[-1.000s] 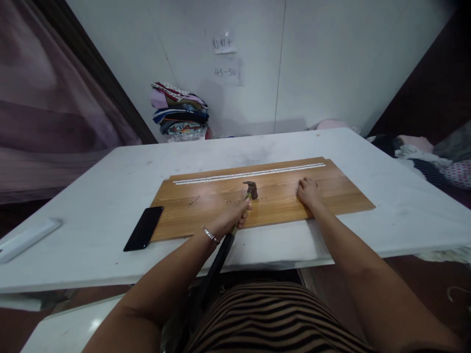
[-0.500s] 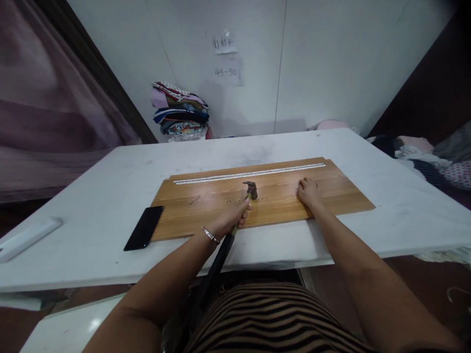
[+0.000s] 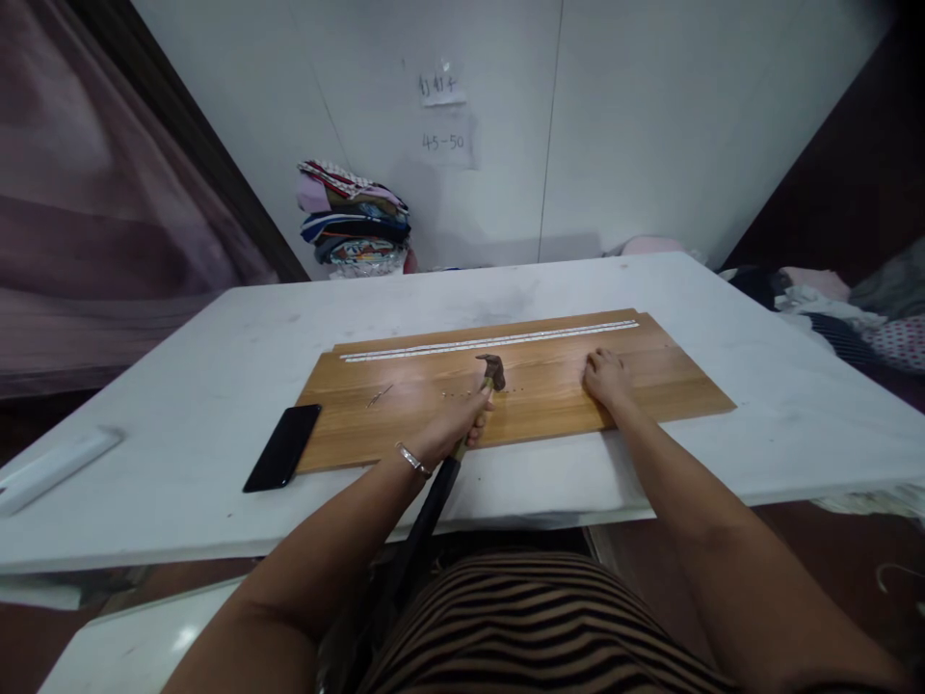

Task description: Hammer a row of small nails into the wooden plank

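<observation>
My left hand (image 3: pixel 462 421) is wrapped round the handle of a claw hammer (image 3: pixel 492 372), its thumb up towards the metal head. The head is over the middle of a wooden board (image 3: pixel 549 371), close to a row of small nails (image 3: pixel 457 394) in the board; my hand and the hammer hide part of that row. On the board's right half rests my right hand (image 3: pixel 607 378), its fingers bent but apart, with nothing visible in them. Several loose nails (image 3: pixel 380 395) lie on the left part of the board. Two pale strips (image 3: pixel 491 341) run along its far side.
A black phone (image 3: pixel 283 448) lies against the board's left end on the white table (image 3: pixel 173 414). Farther left is a white elongated object (image 3: pixel 62 467). Folded clothes (image 3: pixel 356 217) are stacked by the wall at the back, and more cloth (image 3: pixel 831 299) lies at the right.
The hammer head has shifted very slightly up and to the left in my left hand. My right hand has stayed in place on the board.
</observation>
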A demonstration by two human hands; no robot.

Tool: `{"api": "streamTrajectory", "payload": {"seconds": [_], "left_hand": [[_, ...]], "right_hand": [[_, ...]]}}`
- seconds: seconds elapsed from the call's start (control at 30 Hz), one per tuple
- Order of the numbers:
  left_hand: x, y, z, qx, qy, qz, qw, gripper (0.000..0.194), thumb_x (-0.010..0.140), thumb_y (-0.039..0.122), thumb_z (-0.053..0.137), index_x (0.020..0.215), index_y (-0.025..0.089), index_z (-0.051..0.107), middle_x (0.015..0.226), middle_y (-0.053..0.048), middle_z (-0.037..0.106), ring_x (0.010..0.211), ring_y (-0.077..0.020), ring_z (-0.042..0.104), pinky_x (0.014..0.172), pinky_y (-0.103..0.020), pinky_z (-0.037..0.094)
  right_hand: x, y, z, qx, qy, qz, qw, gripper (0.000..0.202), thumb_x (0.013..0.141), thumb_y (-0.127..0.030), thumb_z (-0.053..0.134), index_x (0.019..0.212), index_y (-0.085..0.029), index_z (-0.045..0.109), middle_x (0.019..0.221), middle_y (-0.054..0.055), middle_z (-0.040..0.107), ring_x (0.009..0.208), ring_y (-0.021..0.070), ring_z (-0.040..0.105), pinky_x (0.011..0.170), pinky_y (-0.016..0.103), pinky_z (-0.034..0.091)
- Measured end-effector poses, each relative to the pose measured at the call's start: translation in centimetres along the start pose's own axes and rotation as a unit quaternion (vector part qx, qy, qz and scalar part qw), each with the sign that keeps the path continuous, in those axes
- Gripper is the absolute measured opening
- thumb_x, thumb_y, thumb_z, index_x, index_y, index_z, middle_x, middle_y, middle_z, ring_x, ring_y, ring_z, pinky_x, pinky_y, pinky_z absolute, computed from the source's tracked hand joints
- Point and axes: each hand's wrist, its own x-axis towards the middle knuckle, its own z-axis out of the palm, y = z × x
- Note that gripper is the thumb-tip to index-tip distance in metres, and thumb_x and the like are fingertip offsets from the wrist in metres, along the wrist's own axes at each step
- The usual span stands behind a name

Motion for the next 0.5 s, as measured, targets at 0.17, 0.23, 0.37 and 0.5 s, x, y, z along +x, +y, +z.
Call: {"api": "streamTrajectory", "payload": {"seconds": [0.17,0.23,0.37,0.5], "left_hand": [[-0.07,-0.06,0.10,0.001,0.006,-0.008,1.000,0.053,0.086,0.071,0.051,0.093,0.019,0.053,0.057,0.007,0.042,0.041,-0.0060,0.034,0.041,-0.019,0.028],[-0.14,0.08,0.06,-0.002,0.002,-0.005,1.000,0.053,0.086,0.071,0.051,0.092,0.019,0.053,0.057,0.007,0.041,0.041,-0.0060,0.033,0.040,-0.019,0.028],[-0.33,0.47,-0.04,-0.006,-0.007,0.005,1.000,0.053,0.087,0.072,0.049,0.092,0.019,0.051,0.057,0.008,0.039,0.041,-0.0060,0.032,0.041,-0.019,0.028],[-0.31,0.41,-0.07,-0.002,-0.002,0.001,1.000,0.054,0.085,0.073,0.050,0.092,0.019,0.051,0.057,0.008,0.038,0.041,-0.0060,0.032,0.040,-0.019,0.027]], "right_hand": [[0.03,0.00,-0.06,0.002,-0.002,0.001,1.000,0.036,0.095,-0.022,0.034,0.104,-0.017,0.068,0.124,0.016,0.064,0.120,0.0267,0.051,0.100,0.040,0.034],[0.06,0.00,-0.04,0.003,-0.001,0.001,1.000,0.036,0.095,-0.022,0.035,0.104,-0.017,0.069,0.124,0.016,0.064,0.120,0.0272,0.051,0.100,0.040,0.034],[0.04,-0.04,0.01,0.004,0.001,0.000,1.000,0.035,0.094,-0.022,0.035,0.103,-0.017,0.069,0.121,0.016,0.065,0.119,0.0269,0.051,0.100,0.040,0.034],[-0.05,-0.09,-0.01,0.003,0.004,0.003,1.000,0.035,0.095,-0.022,0.035,0.101,-0.018,0.069,0.122,0.015,0.065,0.119,0.0265,0.051,0.099,0.040,0.034]]}}
